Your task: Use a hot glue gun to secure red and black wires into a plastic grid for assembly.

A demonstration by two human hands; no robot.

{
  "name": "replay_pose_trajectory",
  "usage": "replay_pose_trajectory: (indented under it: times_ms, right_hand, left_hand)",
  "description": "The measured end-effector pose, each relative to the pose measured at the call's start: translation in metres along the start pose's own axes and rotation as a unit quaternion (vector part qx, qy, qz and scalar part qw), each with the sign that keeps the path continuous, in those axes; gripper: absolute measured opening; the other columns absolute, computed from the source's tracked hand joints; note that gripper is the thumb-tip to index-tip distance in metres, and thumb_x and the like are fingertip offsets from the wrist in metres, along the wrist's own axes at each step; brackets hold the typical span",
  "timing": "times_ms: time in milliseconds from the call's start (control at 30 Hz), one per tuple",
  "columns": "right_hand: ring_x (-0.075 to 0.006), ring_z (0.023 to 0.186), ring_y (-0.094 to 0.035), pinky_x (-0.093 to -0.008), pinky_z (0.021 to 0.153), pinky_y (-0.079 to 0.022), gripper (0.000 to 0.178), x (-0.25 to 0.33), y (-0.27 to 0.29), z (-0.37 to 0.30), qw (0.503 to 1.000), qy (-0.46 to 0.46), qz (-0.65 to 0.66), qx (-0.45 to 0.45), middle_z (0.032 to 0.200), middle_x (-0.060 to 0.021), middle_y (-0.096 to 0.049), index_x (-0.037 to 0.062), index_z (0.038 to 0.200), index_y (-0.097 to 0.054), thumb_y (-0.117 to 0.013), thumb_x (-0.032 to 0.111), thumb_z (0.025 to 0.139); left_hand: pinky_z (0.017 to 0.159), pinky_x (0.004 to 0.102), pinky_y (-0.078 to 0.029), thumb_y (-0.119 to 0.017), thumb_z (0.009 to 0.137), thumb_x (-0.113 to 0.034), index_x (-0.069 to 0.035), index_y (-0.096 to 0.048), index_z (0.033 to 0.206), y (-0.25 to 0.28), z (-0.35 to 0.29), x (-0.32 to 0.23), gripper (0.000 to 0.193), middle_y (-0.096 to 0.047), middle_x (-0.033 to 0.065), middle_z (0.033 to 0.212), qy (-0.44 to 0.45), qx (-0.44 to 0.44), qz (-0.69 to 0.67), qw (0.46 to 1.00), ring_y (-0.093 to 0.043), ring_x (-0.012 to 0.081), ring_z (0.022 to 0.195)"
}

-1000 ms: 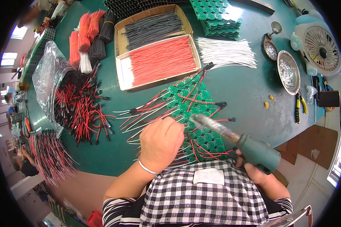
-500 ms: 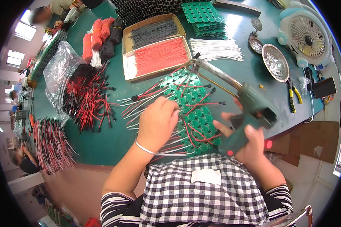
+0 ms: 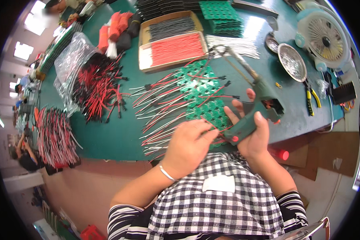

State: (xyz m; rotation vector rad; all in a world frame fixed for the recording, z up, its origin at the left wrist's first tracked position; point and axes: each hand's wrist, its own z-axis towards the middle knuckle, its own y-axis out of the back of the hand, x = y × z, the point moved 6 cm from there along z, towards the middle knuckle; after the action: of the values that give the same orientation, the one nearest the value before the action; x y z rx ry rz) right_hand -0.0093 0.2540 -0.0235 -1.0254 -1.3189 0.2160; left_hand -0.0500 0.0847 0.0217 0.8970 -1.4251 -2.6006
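Observation:
My right hand [image 3: 257, 138] holds a green soldering gun [image 3: 248, 127], its palm under the handle and its thumb along the side. Some of its fingers stick out past the grip. The gun's long metal barrel points away over the far end of a panel of round green circuit boards [image 3: 206, 108]. Over the near end of that panel, my left hand [image 3: 190, 148] is closed, its fingertips pinching a red wire. Red, black and white wires [image 3: 164, 108] fan out leftward from the boards, and several leads with black connectors lie across them. My left fingers cover part of the near boards.
Boxes of red wires [image 3: 176, 50] and black wires [image 3: 170, 29] stand beyond the panel, beside loose white wires [image 3: 236, 46]. Connector leads [image 3: 102, 88] spill from a plastic bag at left. Rightward are a metal bowl [image 3: 292, 62], yellow-handled pliers [image 3: 313, 98] and a fan [image 3: 324, 40].
My left hand has come nearer and to the right, down to the panel's near end. The soldering gun has shifted slightly in my right hand. The whole view has tilted a little.

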Motion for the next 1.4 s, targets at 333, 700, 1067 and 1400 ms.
replay_pose_trajectory:
  times_ms: [333,700,1067,1400]
  right_hand:
    - [-0.0267,0.122,-0.048,-0.0574,0.107,-0.041,0.057,0.051,0.029,0.002,0.99,0.136,-0.04,-0.009,0.146,-0.0092,-0.037,0.0078,0.147,-0.029,-0.049,0.025,0.096]
    - [-0.021,0.104,-0.06,-0.0511,0.103,-0.045,0.052,0.097,0.015,0.006,0.971,0.198,-0.126,0.054,0.143,-0.0146,-0.041,0.0035,0.142,-0.035,-0.048,0.026,0.098]
    - [-0.0198,0.09,-0.061,-0.0439,0.08,-0.059,0.059,0.09,0.012,0.015,0.975,0.13,-0.176,0.027,0.135,-0.0156,-0.045,0.0017,0.142,-0.034,-0.054,0.029,0.094]
    - [-0.016,0.092,-0.058,-0.038,0.082,-0.058,0.057,0.092,0.029,0.014,0.974,0.12,-0.188,0.046,0.137,-0.013,-0.044,0.0012,0.142,-0.035,-0.053,0.029,0.096]
  left_hand:
    - [0.1,0.0505,-0.041,-0.054,0.087,-0.017,-0.004,-0.055,0.132,-0.032,0.0,-0.016,0.047,-0.054,0.0163,0.135,-0.049,0.086,0.18,0.979,-0.053,0.0323,0.122]
    - [0.077,0.0426,-0.046,-0.063,0.083,-0.013,-0.005,-0.065,0.095,0.114,-0.004,0.127,0.015,-0.064,0.0113,0.091,0.169,-0.175,0.228,0.943,-0.06,0.0313,0.088]
    - [0.077,0.0304,-0.05,-0.067,0.089,-0.014,-0.003,-0.066,0.087,0.126,-0.016,0.208,0.011,-0.064,0.0043,0.086,0.381,-0.195,-0.122,0.896,-0.064,0.0154,0.084]
    - [0.063,0.0242,-0.045,-0.067,0.09,-0.01,-0.004,-0.064,0.095,0.193,-0.024,0.169,0.009,-0.054,0.0011,0.075,0.274,-0.19,-0.025,0.942,-0.054,0.0105,0.069]
